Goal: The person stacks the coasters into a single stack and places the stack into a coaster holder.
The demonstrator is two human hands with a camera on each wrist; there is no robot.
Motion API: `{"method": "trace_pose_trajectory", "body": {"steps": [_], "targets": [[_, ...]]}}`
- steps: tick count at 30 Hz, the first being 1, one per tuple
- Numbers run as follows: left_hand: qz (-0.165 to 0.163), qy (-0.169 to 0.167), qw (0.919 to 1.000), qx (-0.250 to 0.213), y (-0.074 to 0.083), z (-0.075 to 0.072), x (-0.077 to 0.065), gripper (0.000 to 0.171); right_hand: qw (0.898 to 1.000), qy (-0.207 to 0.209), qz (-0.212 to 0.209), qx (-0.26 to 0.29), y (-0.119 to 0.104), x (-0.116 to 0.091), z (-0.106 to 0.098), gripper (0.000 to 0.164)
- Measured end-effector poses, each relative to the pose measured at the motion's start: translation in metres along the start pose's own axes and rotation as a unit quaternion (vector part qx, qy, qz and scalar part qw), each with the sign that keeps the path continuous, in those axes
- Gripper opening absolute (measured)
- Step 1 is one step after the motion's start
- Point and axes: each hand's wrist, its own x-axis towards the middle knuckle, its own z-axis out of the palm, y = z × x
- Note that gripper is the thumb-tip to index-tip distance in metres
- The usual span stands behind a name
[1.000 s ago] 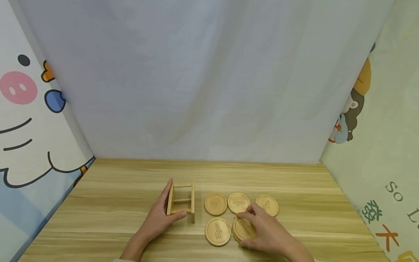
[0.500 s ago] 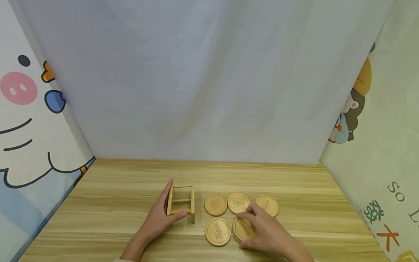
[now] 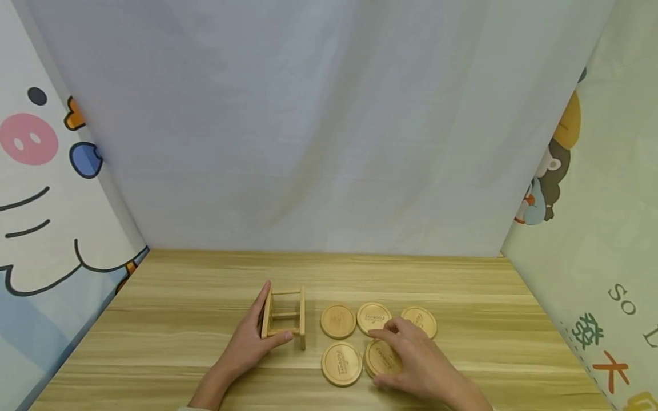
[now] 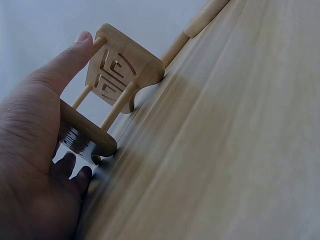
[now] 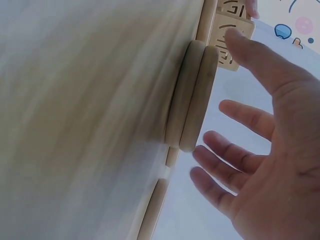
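A small wooden coaster rack (image 3: 302,314), with two cut-out side panels joined by rods, stands on the table. My left hand (image 3: 249,341) grips its left panel, the thumb lying over a front rod; in the left wrist view the other fingers are partly hidden behind the panel. Two round wooden coasters (image 3: 379,361) lie stacked to the right, partly covered by my right hand (image 3: 422,362). In the right wrist view that hand hovers with spread fingers just above the stacked pair (image 5: 192,97), holding nothing.
Single coasters lie flat nearby: one (image 3: 338,321) beside the rack, one (image 3: 341,363) in front of it, one (image 3: 372,317) behind the stack and one (image 3: 421,321) at the right. A white curtain (image 3: 329,142) hangs behind the wooden table (image 3: 180,297).
My right hand's thumb and index finger have shifted slightly outward over the stack, a little wider apart. The left hand, rack and coasters stay in place.
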Motion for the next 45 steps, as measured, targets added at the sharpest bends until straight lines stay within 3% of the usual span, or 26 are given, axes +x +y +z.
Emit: {"method": "trace_pose_trajectory", "body": {"steps": [6,11,22,31,45], "targets": [[-0.003,-0.001,1.0,0.002,0.0,0.0,-0.001,0.117,0.999,0.045,-0.024,-0.015,-0.008,0.004,0.005,0.077],[-0.003,-0.005,1.0,-0.002,0.0,0.0,0.0,0.116,0.997,0.055,-0.045,-0.014,-0.014,0.01,0.008,0.077],[0.0,-0.002,1.0,-0.001,0.0,0.001,0.0,0.117,0.999,0.017,-0.038,0.027,-0.028,0.02,0.015,0.077],[-0.003,-0.004,1.0,-0.006,0.001,0.001,0.0,0.117,0.999,0.017,-0.044,0.014,-0.036,0.023,0.019,0.075],[-0.006,-0.001,1.0,0.0,0.003,0.001,0.0,0.118,0.998,-0.024,-0.05,0.021,-0.04,0.027,0.023,0.072]]}}
